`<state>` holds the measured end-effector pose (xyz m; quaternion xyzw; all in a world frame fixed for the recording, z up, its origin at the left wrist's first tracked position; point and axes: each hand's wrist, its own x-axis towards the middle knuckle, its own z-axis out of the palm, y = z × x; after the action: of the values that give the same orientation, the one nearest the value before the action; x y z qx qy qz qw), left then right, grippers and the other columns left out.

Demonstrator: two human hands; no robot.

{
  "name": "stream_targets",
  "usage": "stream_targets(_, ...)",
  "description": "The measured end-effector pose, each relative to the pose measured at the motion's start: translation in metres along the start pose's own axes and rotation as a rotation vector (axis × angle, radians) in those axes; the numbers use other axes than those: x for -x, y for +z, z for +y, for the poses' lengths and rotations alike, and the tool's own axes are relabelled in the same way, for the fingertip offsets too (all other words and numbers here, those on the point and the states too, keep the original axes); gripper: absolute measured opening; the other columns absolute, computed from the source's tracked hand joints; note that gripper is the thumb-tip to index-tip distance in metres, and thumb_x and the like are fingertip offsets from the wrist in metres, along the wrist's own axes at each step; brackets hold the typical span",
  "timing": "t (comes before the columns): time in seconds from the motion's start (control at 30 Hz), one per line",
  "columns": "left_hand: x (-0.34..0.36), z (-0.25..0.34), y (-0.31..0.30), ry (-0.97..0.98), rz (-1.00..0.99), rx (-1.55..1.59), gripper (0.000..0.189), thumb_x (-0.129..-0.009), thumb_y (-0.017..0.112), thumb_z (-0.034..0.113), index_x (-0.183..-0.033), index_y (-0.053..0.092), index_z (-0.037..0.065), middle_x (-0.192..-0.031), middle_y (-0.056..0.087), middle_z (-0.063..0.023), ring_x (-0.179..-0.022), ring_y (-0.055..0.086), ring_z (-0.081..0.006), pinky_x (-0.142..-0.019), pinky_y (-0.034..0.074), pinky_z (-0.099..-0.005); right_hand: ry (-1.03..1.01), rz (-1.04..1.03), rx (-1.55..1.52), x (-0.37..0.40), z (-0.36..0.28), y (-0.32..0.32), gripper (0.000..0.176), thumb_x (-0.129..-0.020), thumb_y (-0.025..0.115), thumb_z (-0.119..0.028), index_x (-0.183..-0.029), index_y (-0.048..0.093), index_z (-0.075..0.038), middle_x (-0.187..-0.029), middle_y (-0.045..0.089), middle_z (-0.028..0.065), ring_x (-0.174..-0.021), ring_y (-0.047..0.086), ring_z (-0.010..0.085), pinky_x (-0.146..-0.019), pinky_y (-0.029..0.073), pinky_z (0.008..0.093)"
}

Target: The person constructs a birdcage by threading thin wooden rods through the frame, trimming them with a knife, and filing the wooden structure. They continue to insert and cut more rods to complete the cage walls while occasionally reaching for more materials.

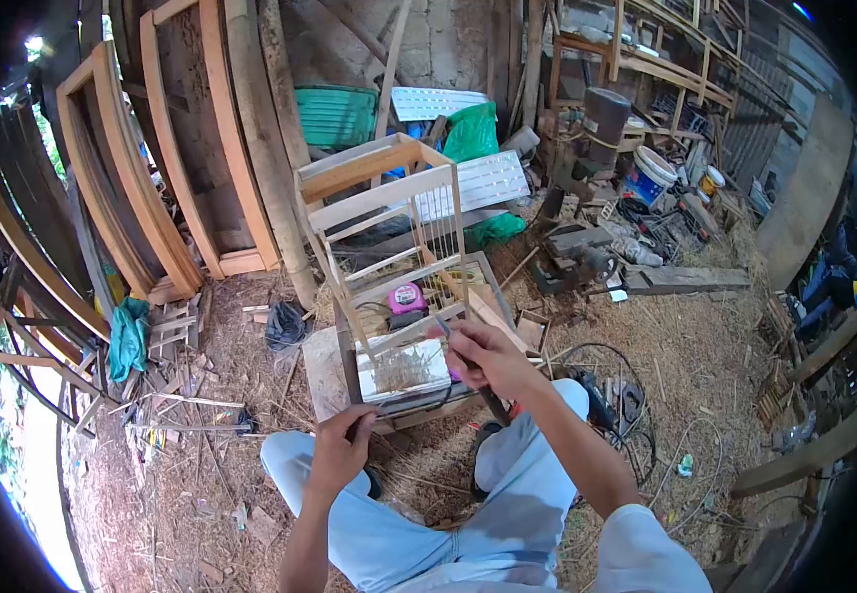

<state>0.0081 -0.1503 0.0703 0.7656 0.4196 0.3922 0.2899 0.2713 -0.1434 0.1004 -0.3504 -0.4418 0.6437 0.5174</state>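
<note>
My right hand (485, 358) is closed round a slim tool, with a grey pointed tip (443, 325) showing above the fingers and a dark length showing below. My left hand (342, 445) is low at the near left corner of a low workbench (322, 371), its fingers curled in; what they hold, if anything, is hidden. Between my hands lies a white, worn flat piece (404, 370) on the bench. An upright wooden frame with thin rods (384, 214) stands behind it. A pink and black tape measure (407, 298) sits inside the frame's base.
Wood shavings and offcuts cover the ground. Tall wooden frames (216, 128) lean at the left. A black cable (636, 385) coils beside my right knee. A white and blue bucket (651, 176) and a plank (690, 281) lie at the right. A person's leg (823, 292) shows far right.
</note>
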Motion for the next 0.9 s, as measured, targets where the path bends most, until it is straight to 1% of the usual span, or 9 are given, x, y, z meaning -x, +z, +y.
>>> stream_targets(0.07,0.003,0.009,-0.001,-0.066,-0.078,0.114,0.012,-0.089,0.059,0.006,-0.099,0.065,0.001,-0.077,0.066,-0.0147,-0.066,0.065,-0.0206,-0.062,0.050,-0.0321,0.007,-0.016,0.020,-0.004,0.012,0.000,0.031,-0.099,0.047,-0.025,-0.116,0.056,-0.001,-0.066,0.046,-0.0015,-0.048,0.032,0.0043,-0.042,0.026,0.0200)
stream_targets(0.17,-0.002,0.011,0.012,-0.121,-0.113,0.067,0.014,-0.089,0.060,0.006,-0.101,0.064,0.001,-0.077,0.066,-0.0158,-0.066,0.065,-0.0219,-0.061,0.049,-0.0321,0.012,-0.085,0.047,-0.007,0.023,0.017,0.030,-0.099,0.048,-0.026,-0.110,0.057,0.000,-0.067,0.049,-0.0013,-0.048,0.034,0.0039,-0.043,0.027,0.0194)
stream_targets(0.23,-0.006,0.018,0.018,-0.104,-0.062,0.086,0.015,-0.088,0.061,0.005,-0.102,0.063,0.001,-0.077,0.066,-0.0162,-0.066,0.066,-0.0250,-0.060,0.049,-0.0324,0.075,-0.050,0.102,-0.004,0.028,0.031,0.029,-0.099,0.048,-0.025,-0.107,0.059,0.001,-0.066,0.050,-0.0013,-0.049,0.036,0.0038,-0.043,0.029,0.0192)
stream_targets(0.3,-0.010,0.025,0.022,-0.018,0.011,0.027,0.013,-0.087,0.061,0.004,-0.100,0.063,0.001,-0.080,0.066,-0.0163,-0.067,0.066,-0.0269,-0.062,0.050,-0.0334,0.084,-0.105,0.160,-0.005,0.030,0.034,0.028,-0.099,0.048,-0.023,-0.102,0.061,0.001,-0.064,0.050,-0.0017,-0.049,0.036,0.0042,-0.043,0.030,0.0192)
stream_targets(0.4,-0.010,0.029,0.020,0.130,0.055,-0.024,0.011,-0.086,0.061,0.001,-0.097,0.063,0.000,-0.082,0.066,-0.0165,-0.070,0.067,-0.0289,-0.063,0.052,-0.0338,0.060,0.038,0.178,-0.001,0.027,0.027,0.027,-0.099,0.050,-0.023,-0.100,0.062,0.000,-0.063,0.048,-0.0034,-0.047,0.035,0.0030,-0.042,0.027,0.0190)
stream_targets(0.53,0.001,0.018,0.012,0.088,-0.013,0.002,0.011,-0.085,0.060,-0.001,-0.096,0.062,0.000,-0.085,0.067,-0.0159,-0.073,0.067,-0.0299,-0.064,0.053,-0.0334,0.155,0.063,0.144,0.006,0.001,-0.007,0.027,-0.098,0.051,-0.025,-0.102,0.064,-0.002,-0.064,0.048,-0.0050,-0.047,0.036,0.0021,-0.041,0.028,0.0195)
stream_targets(0.63,0.005,0.012,0.020,0.222,0.051,-0.091,0.017,-0.081,0.063,-0.003,-0.097,0.062,0.001,-0.083,0.066,-0.0137,-0.071,0.066,-0.0297,-0.061,0.052,-0.0336,0.116,0.135,0.056,0.011,0.005,0.003,0.026,-0.097,0.052,-0.024,-0.102,0.062,-0.001,-0.062,0.046,-0.0050,-0.048,0.032,0.0021,-0.042,0.023,0.0195)
stream_targets(0.7,0.001,0.016,0.025,0.318,0.096,-0.301,0.024,-0.076,0.064,-0.006,-0.097,0.063,0.003,-0.079,0.064,-0.0109,-0.068,0.064,-0.0279,-0.059,0.052,-0.0349,0.081,0.119,0.070,0.010,0.013,0.009,0.027,-0.097,0.052,-0.025,-0.103,0.062,0.000,-0.063,0.046,-0.0052,-0.048,0.032,0.0022,-0.042,0.023,0.0193)
stream_targets(0.9,0.000,0.012,0.015,0.365,0.053,-0.287,0.024,-0.074,0.065,-0.006,-0.097,0.063,0.004,-0.078,0.064,-0.0089,-0.068,0.064,-0.0262,-0.058,0.053,-0.0346,0.116,-0.021,0.175,0.007,0.011,0.003,0.030,-0.096,0.055,-0.028,-0.104,0.061,0.001,-0.064,0.045,-0.0054,-0.049,0.032,0.0026,-0.043,0.023,0.0190)
